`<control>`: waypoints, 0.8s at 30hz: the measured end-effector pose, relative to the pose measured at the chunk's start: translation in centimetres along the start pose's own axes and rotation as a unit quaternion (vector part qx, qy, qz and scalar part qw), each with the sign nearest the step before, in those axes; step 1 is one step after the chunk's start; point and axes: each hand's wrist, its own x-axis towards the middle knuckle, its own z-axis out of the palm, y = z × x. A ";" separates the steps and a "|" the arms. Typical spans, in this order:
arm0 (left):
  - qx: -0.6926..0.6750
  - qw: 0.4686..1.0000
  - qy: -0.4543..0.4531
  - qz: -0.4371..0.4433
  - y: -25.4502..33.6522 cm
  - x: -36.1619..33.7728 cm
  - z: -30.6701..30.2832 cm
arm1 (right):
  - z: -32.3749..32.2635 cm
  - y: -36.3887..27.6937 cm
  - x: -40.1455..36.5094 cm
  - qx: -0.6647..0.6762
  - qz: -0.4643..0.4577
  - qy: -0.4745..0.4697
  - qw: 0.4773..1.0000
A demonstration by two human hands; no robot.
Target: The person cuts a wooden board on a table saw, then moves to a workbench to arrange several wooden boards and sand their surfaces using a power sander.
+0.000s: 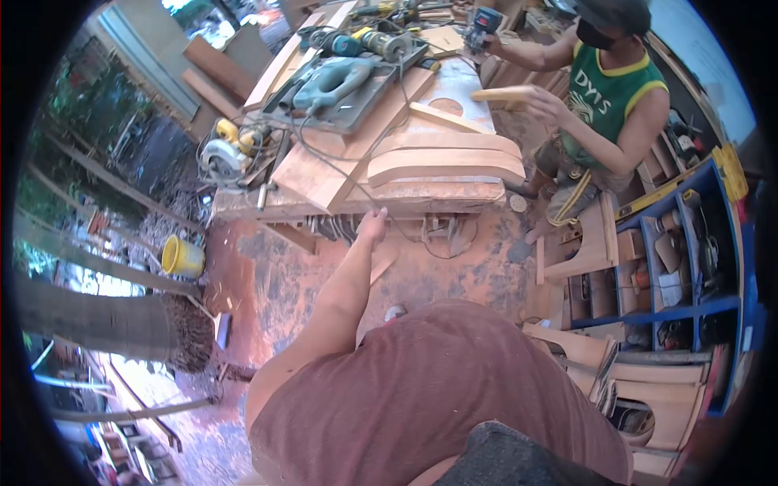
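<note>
My left arm reaches forward, and my left hand [373, 225] is at the front edge of the wooden workbench [454, 194]. Its fingers look curled closed; what they hold, if anything, is hidden. A dark power cord [350, 176] runs down from the bench and passes close beside this hand. Below the hand shows a narrow light wood strip [384, 266]; whether I touch it cannot be made out. Curved wooden pieces [446, 162] lie stacked on the bench, beside a long plank [324, 174]. My right hand is out of view.
A co-worker [612, 105] stands at the bench's right side, holding a power tool [484, 24] and a wood piece [506, 95]. A teal power tool [332, 85] rests on a dark tray. A circular saw [227, 154] sits left. A blue shelf [656, 308] stands right; a yellow bucket [183, 257] left.
</note>
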 end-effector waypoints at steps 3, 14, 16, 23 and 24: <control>-0.036 0.996 -0.066 0.045 0.1 -2.4 0.6 | -1.7 -6.0 1.7 0.063 -0.041 0.014 0.997; -0.344 0.925 -0.149 0.056 4.8 -12.9 2.0 | -17.5 -41.5 12.9 0.216 -0.347 0.080 0.909; -0.372 0.917 -0.131 0.053 5.4 -13.8 1.9 | -16.0 -42.2 14.7 0.124 -0.427 0.078 0.892; -0.201 0.979 -0.026 0.035 0.3 -13.1 -0.9 | -3.1 -28.0 25.8 -0.022 -0.284 -0.082 0.955; -0.180 0.983 -0.012 0.031 -0.3 -12.5 -1.4 | -0.6 -26.6 26.5 0.001 -0.277 -0.090 0.957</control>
